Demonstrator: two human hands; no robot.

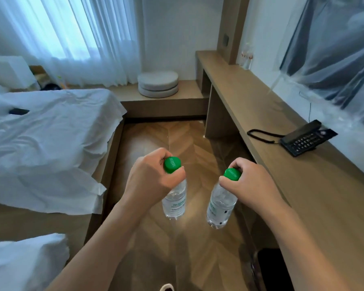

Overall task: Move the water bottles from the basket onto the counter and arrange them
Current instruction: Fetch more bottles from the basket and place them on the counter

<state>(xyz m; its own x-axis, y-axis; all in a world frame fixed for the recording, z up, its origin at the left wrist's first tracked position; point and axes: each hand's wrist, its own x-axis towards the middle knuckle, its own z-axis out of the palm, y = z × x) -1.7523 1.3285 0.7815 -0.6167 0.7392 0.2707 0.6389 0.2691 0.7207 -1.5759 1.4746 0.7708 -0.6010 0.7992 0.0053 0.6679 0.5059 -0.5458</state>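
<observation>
Above the wooden floor, the left hand (153, 181) and right hand (250, 185) each grip a water bottle (174, 201) (220, 207) by its neck, so both should travel upright to the counter (250, 106) and land side by side.

The left hand (153, 179) holds one bottle (175, 201) by its top, and the right hand (251, 185) holds another bottle (220, 206) the same way. The two bottles hang side by side over the floor (177, 133), a little apart. A bed (46, 131) is on the left. A long counter (282, 164) runs along the wall on the right. A phone (303, 139) sits on the counter, farther back than the hands. Two round cushions (158, 84) are stacked on a low shelf (189, 91) at the back, in front of the curtains (72, 38).
</observation>
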